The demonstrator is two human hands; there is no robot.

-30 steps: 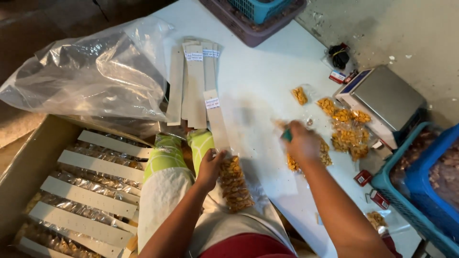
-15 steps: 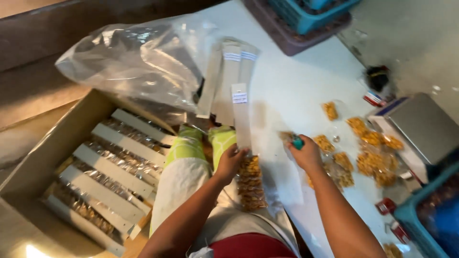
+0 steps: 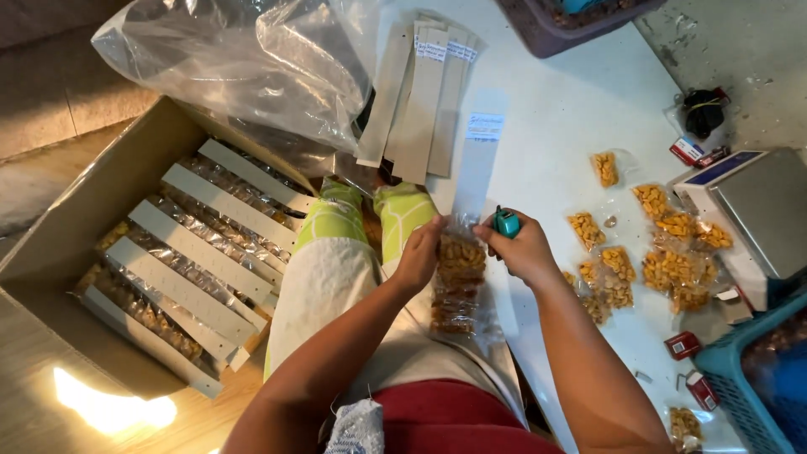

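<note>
snack packet (image 3: 458, 282), clear plastic full of golden fried pieces, lying at the near edge of the white table (image 3: 572, 109) over the lap, its pale card header (image 3: 479, 164) running up and away from the body. largest around it: open cardboard box (image 3: 126, 181) on the floor to the left, stacked with rows of finished packets (image 3: 189, 261) under long card strips; big crumpled clear plastic bag (image 3: 244, 63) above the box, spilling onto the table corner. grey weighing scale (image 3: 769, 206) at the right edge, blue basket (image 3: 748, 370) just below it. fan of loose card strips (image 3: 420, 101) beside the bag, touching the header's left side or nearly so. scatter of small filled bags (image 3: 664, 252) between the packet and the scale, with little red boxes (image 3: 681, 345) near the basket. left hand (image 3: 419, 256) closed on the packet's upper left edge, fingers pinching the plastic where it meets the card. right hand (image 3: 521, 250) curled around a small teal stapler (image 3: 505, 223), gripping it tight at the packet's upper right corner, just beside the card; whether the stapler's mouth is on the plastic, cannot tell.
</note>
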